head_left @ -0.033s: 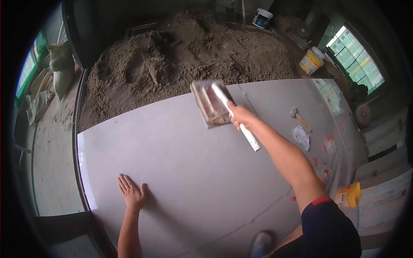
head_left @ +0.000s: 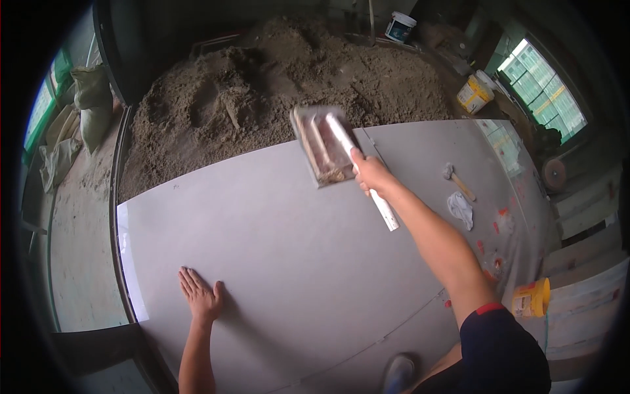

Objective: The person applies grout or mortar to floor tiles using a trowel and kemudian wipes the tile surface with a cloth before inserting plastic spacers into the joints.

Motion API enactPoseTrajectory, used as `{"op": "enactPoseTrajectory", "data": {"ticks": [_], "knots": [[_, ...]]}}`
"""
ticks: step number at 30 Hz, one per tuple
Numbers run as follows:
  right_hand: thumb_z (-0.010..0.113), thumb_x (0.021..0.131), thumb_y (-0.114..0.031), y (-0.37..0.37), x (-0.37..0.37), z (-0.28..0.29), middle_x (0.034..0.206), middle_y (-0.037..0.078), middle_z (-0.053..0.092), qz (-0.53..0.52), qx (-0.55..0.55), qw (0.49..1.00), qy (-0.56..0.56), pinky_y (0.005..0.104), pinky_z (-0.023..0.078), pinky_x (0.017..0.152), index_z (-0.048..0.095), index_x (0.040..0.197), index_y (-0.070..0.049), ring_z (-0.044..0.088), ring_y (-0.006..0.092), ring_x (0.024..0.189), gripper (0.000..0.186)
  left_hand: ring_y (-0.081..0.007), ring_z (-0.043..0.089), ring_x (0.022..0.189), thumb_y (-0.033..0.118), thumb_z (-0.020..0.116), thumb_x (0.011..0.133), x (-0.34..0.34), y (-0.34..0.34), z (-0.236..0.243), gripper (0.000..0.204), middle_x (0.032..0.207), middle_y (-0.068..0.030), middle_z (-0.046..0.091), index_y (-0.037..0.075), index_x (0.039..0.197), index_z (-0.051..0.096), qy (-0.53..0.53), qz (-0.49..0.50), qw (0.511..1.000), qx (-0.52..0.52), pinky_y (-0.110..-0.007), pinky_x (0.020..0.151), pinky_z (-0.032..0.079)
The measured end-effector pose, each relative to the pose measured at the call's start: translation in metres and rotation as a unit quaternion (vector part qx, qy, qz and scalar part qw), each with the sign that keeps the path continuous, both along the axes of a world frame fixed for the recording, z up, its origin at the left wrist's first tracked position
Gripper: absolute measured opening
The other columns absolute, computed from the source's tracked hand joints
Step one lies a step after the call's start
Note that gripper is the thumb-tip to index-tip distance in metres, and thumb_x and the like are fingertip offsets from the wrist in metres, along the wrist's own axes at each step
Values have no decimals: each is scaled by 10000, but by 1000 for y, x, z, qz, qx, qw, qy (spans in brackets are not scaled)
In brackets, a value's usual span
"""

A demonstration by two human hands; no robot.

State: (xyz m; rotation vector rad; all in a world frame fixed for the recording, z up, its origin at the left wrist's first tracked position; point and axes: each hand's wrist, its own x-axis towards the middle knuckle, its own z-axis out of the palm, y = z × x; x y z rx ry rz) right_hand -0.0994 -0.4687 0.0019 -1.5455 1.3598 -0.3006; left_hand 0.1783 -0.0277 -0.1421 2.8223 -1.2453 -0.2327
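Right now the right hand is gripping a rectangular-headed tool, fingers wrapping round its white handle. Tool head is overlapping the far edge of the grey tile surface and, in view, part of the sand mound beyond. Head is showing motion blur; can't tell if it's touching the tile. Handle is slanting back toward the person, near end sitting just left of the right forearm.

Left hand is lying palm down on the tile, well apart from the tool, near the left edge. Fingers are extending straight, thumb spreading aside.

Right side: a hammer is lying on the tile surface, a crumpled white cloth resting near it, closer to the person. A yellow bucket is sitting right of the right arm. One shoe is showing at the lower edge.
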Motion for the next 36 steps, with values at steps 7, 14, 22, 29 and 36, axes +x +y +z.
{"op": "enactPoseTrajectory", "data": {"ticks": [7, 14, 22, 29, 36], "knots": [[367, 974, -624, -20, -57, -105, 535, 111, 542, -29, -151, 968, 198, 429, 445, 380, 559, 742, 9, 543, 261, 405, 701, -464, 28, 1472, 482, 462, 935, -27, -31, -25, 901, 1565, -339, 57, -166, 1463, 125, 14, -20, 999, -40, -527, 1189, 48], [406, 981, -584, -22, -19, 1, 586, 119, 559, -49, -24, 998, -32, 405, 457, 423, 554, 756, 6, 566, 249, 440, 649, -469, 33, 1470, 478, 474, 934, -5, -3, -10, 906, 1563, -343, 60, -167, 1462, 121, -10, 1, 1000, -3, -537, 1185, 54], [417, 977, -593, -24, -37, -72, 571, 89, 548, -62, 79, 991, 82, 422, 430, 417, 538, 678, -43, 509, 241, 404, 637, -472, 35, 1468, 500, 448, 947, -26, -27, -11, 909, 1560, -347, 66, -179, 1456, 121, 36, -4, 999, -1, -527, 1188, 53], [422, 967, -588, 16, -38, -24, 794, 283, 657, -48, -238, 969, 40, 496, 524, 677, 628, 889, 56, 668, 438, 764, 681, -462, 36, 1472, 523, 435, 952, -13, -13, -11, 918, 1565, -338, 63, -170, 1464, 117, -7, -10, 1000, 3, -525, 1189, 51], [365, 977, -633, -5, -17, -46, 548, 119, 559, 84, 46, 989, 117, 437, 448, 422, 554, 721, -38, 538, 242, 411, 674, -460, 42, 1470, 521, 472, 929, -13, -12, -14, 929, 1559, -342, 94, -163, 1463, 141, 29, 21, 999, -19, -523, 1190, 46]]}}
